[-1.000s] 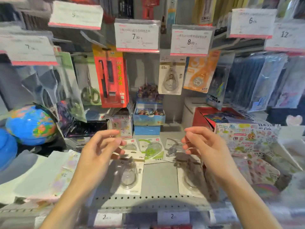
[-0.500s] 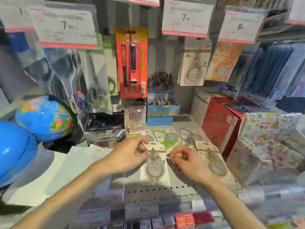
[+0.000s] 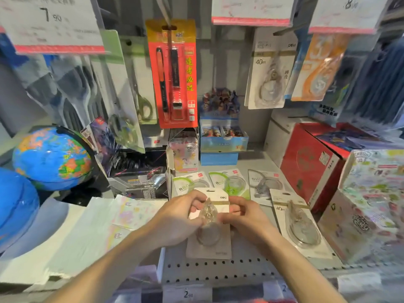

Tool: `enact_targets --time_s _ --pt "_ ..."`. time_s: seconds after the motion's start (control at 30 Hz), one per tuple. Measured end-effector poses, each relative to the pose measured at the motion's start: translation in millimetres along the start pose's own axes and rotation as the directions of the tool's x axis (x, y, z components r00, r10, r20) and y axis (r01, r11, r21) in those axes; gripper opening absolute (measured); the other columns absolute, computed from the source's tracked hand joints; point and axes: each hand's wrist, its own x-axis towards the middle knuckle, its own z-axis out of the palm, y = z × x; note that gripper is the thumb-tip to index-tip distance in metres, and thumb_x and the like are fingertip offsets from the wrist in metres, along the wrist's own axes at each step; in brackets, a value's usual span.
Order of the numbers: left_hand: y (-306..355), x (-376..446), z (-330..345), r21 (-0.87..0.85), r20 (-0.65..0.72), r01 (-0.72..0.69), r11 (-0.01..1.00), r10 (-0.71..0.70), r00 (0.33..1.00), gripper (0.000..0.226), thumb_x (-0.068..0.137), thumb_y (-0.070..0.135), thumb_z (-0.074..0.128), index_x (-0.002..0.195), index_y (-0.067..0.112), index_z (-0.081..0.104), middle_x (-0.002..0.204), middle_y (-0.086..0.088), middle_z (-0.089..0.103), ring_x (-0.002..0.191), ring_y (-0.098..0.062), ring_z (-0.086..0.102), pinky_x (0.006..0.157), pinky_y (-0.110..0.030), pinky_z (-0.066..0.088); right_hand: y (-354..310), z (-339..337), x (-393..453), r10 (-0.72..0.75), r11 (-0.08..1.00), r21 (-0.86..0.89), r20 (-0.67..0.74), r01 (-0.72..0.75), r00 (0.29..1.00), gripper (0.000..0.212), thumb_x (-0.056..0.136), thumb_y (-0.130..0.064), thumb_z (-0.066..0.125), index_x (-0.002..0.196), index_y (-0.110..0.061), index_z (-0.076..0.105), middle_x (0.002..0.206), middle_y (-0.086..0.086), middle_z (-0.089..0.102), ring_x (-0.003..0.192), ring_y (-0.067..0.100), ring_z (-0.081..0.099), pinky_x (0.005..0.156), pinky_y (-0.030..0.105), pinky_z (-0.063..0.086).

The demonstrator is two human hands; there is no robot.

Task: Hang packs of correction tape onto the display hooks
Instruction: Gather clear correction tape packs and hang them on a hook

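Note:
A white-carded pack of clear correction tape point(image 3: 209, 235) is held just above the grey shelf point(image 3: 218, 267). My left hand point(image 3: 179, 217) grips its left edge and my right hand point(image 3: 242, 215) grips its right edge. A second identical pack point(image 3: 299, 226) lies on the shelf to the right. Three more packs, two green point(image 3: 229, 182) and one grey point(image 3: 264, 184), lie flat behind my hands. The same kind of pack point(image 3: 269, 71) hangs on a display hook point(image 3: 284, 31) at upper right, beside an orange pack point(image 3: 319, 68).
A red pen pack point(image 3: 175, 75) and scissors point(image 3: 142, 101) hang at centre-left. Two globes point(image 3: 52, 156) stand at left, a red box point(image 3: 306, 165) and a patterned box point(image 3: 367, 204) at right. Small blue boxes point(image 3: 220, 141) sit at the back. Price tags point(image 3: 54, 22) hang overhead.
Both hands came down onto the shelf, closed on the edges of the middle pack and have lifted its top end. The camera has tilted down and moved closer.

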Motion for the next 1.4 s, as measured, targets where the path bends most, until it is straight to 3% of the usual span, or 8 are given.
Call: enact_targets --time_s 0.13,0.37,0.53,0.7,0.87,1.0,1.17,1.4 --pt "-7.6 0.2 1.8 -0.123 -0.051 -0.002 0.992 -0.004 0.999 0.042 0.086 0.031 0.073 0.119 0.050 0.054 0.111 0.022 0.065 0.083 0.017 0.054 0.078 -0.014 0.044 0.1 2.8 1.3 0.051 0.983 0.177 -0.053 -0.041 0.997 0.045 0.085 0.003 0.079 0.122 -0.015 0.063 0.094 0.008 0.082 0.094 0.027 0.076 0.094 0.046 0.059" --pt "-3.8 0.6 -3.8 -0.365 -0.201 -0.080 0.928 0.005 0.980 0.086 0.063 0.064 0.077 0.140 0.048 0.044 0.134 0.030 0.046 0.120 0.008 0.055 0.096 -0.022 0.050 -11.5 -5.9 2.1 -0.010 0.940 0.337 -0.111 0.047 0.994 0.037 0.095 0.010 0.065 0.126 -0.011 0.061 0.066 -0.001 0.050 0.068 0.023 0.048 0.058 0.029 0.042" --pt "13.4 5.8 -10.5 -0.652 -0.043 -0.007 0.758 -0.028 0.999 0.068 0.083 0.034 0.084 0.141 0.033 0.049 0.115 0.003 0.077 0.077 -0.004 0.075 0.063 -0.013 0.053 -37.6 -18.9 -4.1 -0.133 0.941 0.291 -0.158 0.174 0.979 0.036 0.096 0.003 0.068 0.128 -0.013 0.064 0.101 0.016 0.080 0.089 0.029 0.078 0.079 0.039 0.063" --pt "33.8 4.7 -12.9 -0.719 -0.005 -0.019 0.695 0.022 1.000 0.050 0.090 0.009 0.076 0.132 0.026 0.054 0.115 0.003 0.080 0.102 -0.018 0.078 0.080 -0.024 0.062 -48.4 -30.0 -11.9 -0.186 0.940 0.254 -0.181 0.229 0.966 0.029 0.099 0.002 0.064 0.124 -0.013 0.067 0.105 0.014 0.082 0.090 0.024 0.078 0.079 0.033 0.063" --pt "45.4 8.1 -4.0 -0.712 0.045 0.016 0.702 0.023 0.999 0.047 0.093 0.001 0.071 0.132 0.022 0.055 0.113 0.000 0.080 0.101 -0.018 0.078 0.080 -0.023 0.061 -48.7 -54.9 -28.9 -0.207 0.968 0.089 -0.233 0.233 0.950 0.023 0.102 -0.006 0.062 0.124 -0.011 0.067 0.099 0.017 0.080 0.080 0.016 0.076 0.074 0.026 0.064" --pt "52.2 18.9 9.6 -0.679 0.082 0.048 0.732 0.011 0.997 0.047 0.094 0.004 0.072 0.133 0.023 0.053 0.112 0.003 0.081 0.099 -0.014 0.078 0.077 -0.022 0.058 -34.0 -84.7 -50.1 -0.268 0.942 -0.289 -0.342 0.170 0.901 0.020 0.101 -0.017 0.064 0.120 -0.018 0.068 0.102 0.003 0.079 0.082 0.010 0.072 0.078 0.017 0.057" --pt "55.4 32.1 29.8 -0.605 0.101 0.087 0.791 -0.031 0.994 0.048 0.092 0.007 0.074 0.132 0.025 0.053 0.110 0.005 0.081 0.101 -0.014 0.077 0.097 -0.040 0.058 -2.4 -102.0 -67.1 -0.212 0.770 -0.636 -0.335 -0.054 0.918 0.035 0.097 -0.021 0.068 0.130 -0.015 0.062 0.114 -0.006 0.066 0.113 0.016 0.062 0.091 0.019 0.048" --pt "49.3 40.2 38.8 -0.606 0.126 0.121 0.786 -0.055 0.990 0.045 0.092 0.008 0.075 0.129 0.021 0.052 0.104 0.003 0.082 0.099 -0.015 0.077 0.082 -0.029 0.057 14.6 -98.7 -69.4 -0.087 0.703 -0.686 -0.344 -0.187 0.935 0.069 0.092 -0.038 0.074 0.151 -0.022 0.042 0.147 0.003 0.054 0.137 0.024 0.050 0.115 0.035 0.040"
